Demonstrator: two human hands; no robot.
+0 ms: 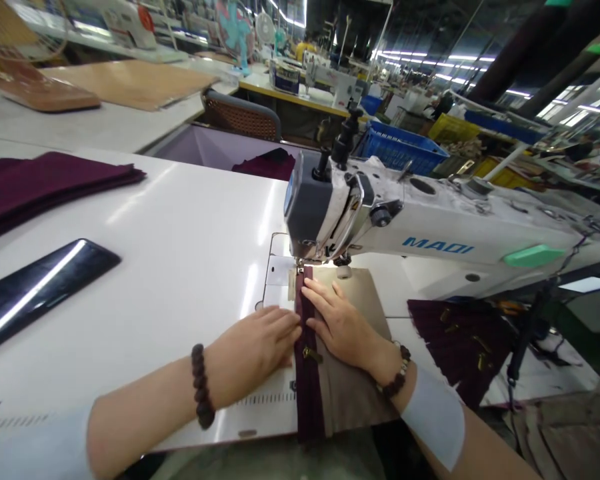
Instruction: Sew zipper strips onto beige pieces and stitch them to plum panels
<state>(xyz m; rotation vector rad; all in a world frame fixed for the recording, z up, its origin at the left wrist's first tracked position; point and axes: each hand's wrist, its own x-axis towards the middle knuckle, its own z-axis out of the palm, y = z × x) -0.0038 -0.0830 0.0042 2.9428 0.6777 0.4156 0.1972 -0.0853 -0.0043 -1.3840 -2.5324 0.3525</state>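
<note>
A maroon zipper (308, 393) with a brass-coloured pull (311, 355) lies lengthwise along the left edge of a beige fabric piece (353, 393). Its far end runs under the presser foot (300, 267) of a white sewing machine (430, 227). My left hand (257, 347) is at the zipper's left edge, fingers together and closed on it, the thumb mostly hidden below. Flat on the beige fabric and the zipper's right side rests my right hand (343, 323), its fingers apart just in front of the needle area. Both wrists wear dark bead bracelets.
Stacked maroon fabric (50, 187) and a dark glossy slab (45, 287) lie on the left of the white table (180, 267). More maroon zippers (460, 340) with brass pulls are at right, under the machine arm. A blue crate (405, 147) stands behind the machine.
</note>
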